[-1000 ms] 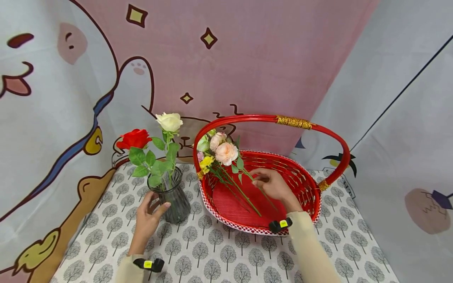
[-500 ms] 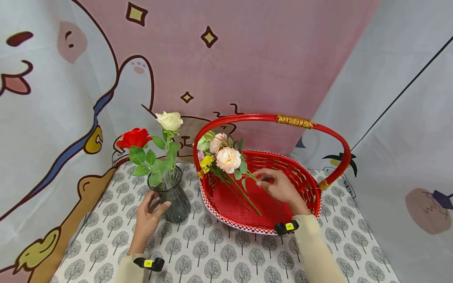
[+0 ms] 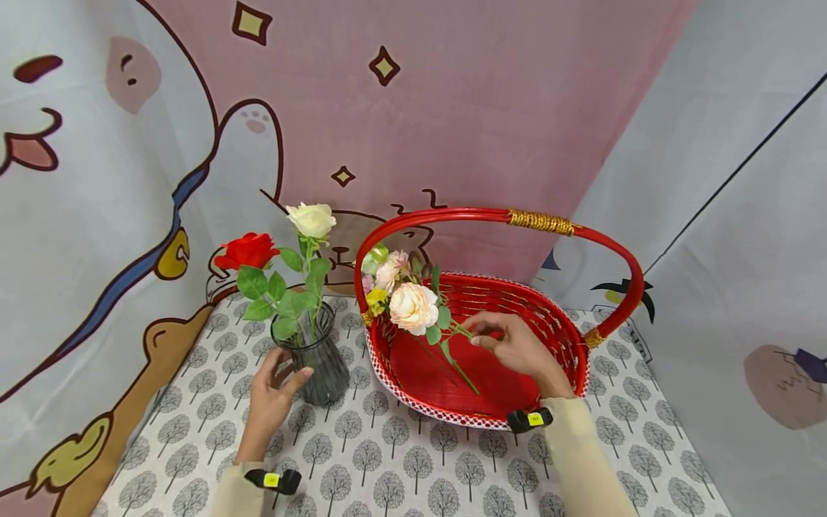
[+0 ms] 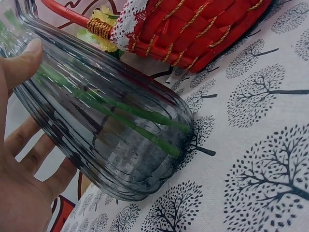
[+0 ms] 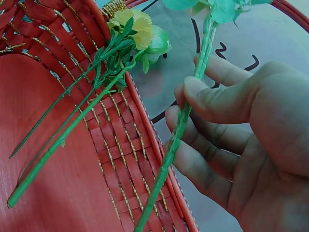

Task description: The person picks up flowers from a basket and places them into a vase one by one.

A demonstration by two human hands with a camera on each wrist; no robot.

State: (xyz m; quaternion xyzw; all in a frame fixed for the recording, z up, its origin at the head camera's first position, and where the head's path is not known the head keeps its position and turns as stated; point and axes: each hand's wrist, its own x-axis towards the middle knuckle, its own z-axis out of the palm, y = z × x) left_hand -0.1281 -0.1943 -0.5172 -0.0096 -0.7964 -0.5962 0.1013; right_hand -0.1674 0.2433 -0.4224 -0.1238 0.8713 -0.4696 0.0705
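My left hand [image 3: 273,391] holds a grey ribbed glass vase [image 3: 326,373], thumb on the near side and fingers round the far side. A red rose [image 3: 248,250] and a white rose [image 3: 311,220] stand in it; their green stems [image 4: 140,130] show through the glass. My right hand [image 3: 517,350] pinches the green stem [image 5: 181,123] of a pale peach rose [image 3: 413,309] between thumb and fingers, over the red basket [image 3: 420,411]. Other flowers lie at the basket's left end: a yellow flower [image 5: 133,31], a green bud [image 5: 157,46] and a pinkish bloom [image 3: 390,271].
The basket's tall red handle [image 3: 446,215], wrapped in gold cord, arches over the flowers. A tablecloth [image 3: 388,477] with printed trees covers the table. Cartoon-printed cloth [image 3: 484,108] hangs close behind.
The right hand has moved rightward with the peach rose, whose bloom has turned and now sits lower and nearer. The left hand stays at the vase.
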